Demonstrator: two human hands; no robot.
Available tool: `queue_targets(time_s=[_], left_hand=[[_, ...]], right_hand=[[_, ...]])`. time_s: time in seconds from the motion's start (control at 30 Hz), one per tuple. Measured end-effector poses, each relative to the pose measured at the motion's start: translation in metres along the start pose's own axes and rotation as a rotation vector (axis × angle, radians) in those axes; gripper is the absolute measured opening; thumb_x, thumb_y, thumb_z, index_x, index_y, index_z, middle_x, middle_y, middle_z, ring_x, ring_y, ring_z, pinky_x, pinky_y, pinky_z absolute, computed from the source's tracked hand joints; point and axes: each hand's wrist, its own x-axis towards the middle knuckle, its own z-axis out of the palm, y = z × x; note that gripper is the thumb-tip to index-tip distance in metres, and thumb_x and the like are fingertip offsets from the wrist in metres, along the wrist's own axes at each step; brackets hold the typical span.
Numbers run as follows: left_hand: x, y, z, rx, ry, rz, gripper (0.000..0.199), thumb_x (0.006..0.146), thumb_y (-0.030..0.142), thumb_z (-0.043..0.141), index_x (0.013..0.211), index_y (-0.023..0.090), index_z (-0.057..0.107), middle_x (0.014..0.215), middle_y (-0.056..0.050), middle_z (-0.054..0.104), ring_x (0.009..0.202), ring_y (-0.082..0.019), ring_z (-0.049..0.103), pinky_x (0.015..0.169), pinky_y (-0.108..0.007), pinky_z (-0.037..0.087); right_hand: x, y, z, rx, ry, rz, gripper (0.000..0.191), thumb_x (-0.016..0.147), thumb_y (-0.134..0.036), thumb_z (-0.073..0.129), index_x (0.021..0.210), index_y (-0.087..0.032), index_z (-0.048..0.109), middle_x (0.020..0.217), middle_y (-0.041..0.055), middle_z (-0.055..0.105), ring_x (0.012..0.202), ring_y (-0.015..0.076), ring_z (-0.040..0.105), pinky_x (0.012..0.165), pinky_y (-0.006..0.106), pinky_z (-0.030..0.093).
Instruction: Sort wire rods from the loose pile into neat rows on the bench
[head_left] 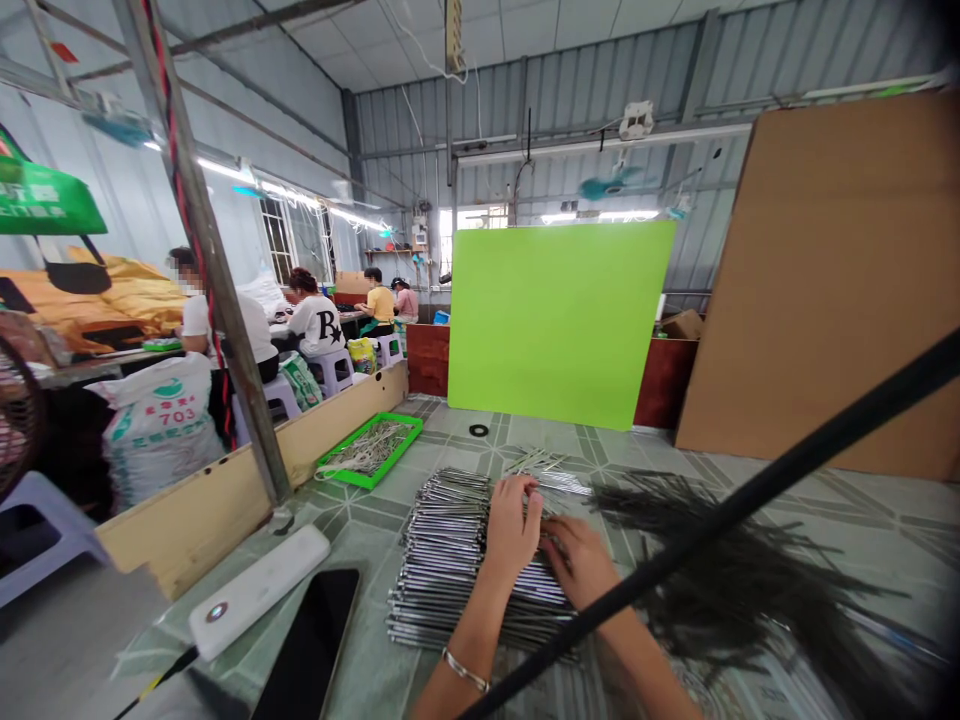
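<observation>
A broad stack of thin metal rods [439, 560] lies side by side on the patterned table covering. Over the middle of the stack is my left hand [514, 530], wrist braceleted, its fingers curled; whatever they grip is hidden. Close on its right, my right hand [586, 562] has bent fingers around the rods' right part, thumb and fingertips drawn together at something dark and thin. To the right spreads a loose heap of dark thin rods [720, 580], blurred. Several paler rods [559, 482] lie just beyond my hands.
A green tray [369, 482] of small metal pieces, a black ring [478, 431], a white device [259, 592] and a phone [311, 640] are on the table. A black bar [720, 525] crosses in front. Behind stand a green board [559, 320] and cardboard [832, 290]. Several people sit left.
</observation>
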Motion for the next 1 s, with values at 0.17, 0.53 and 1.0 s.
queue_targets(time_s=[0.17,0.53,1.0], left_hand=[[-0.002,-0.003,0.007,0.309,-0.309,-0.017,0.018,0.085,0.028,0.044,0.091,0.021,0.059,0.095,-0.004,0.061,0.094,-0.022,0.052,0.085,-0.037,0.040],[-0.011,-0.002,0.009,0.439,-0.445,-0.024,0.023,0.083,0.024,0.042,0.093,0.027,0.063,0.097,-0.007,0.062,0.097,-0.025,0.050,0.083,-0.038,0.039],[-0.012,-0.015,0.017,0.422,-0.472,-0.042,0.015,0.082,0.027,0.048,0.087,0.022,0.061,0.095,-0.002,0.062,0.097,-0.020,0.051,0.084,-0.032,0.037]], right_hand=[[-0.012,0.059,0.010,-0.221,0.079,0.251,0.040,0.088,-0.022,0.033,0.120,-0.014,0.054,0.123,0.0133,0.054,0.111,0.0249,0.049,0.092,0.041,0.041],[-0.017,0.063,0.025,-0.409,-0.224,0.479,0.047,0.089,-0.027,0.031,0.135,-0.019,0.039,0.142,0.0095,0.035,0.129,0.0278,0.031,0.101,0.047,0.029],[0.028,0.084,0.028,-0.397,-0.362,0.316,0.042,0.090,-0.027,0.034,0.130,-0.023,0.044,0.135,0.0098,0.044,0.121,0.0246,0.040,0.099,0.042,0.029]])
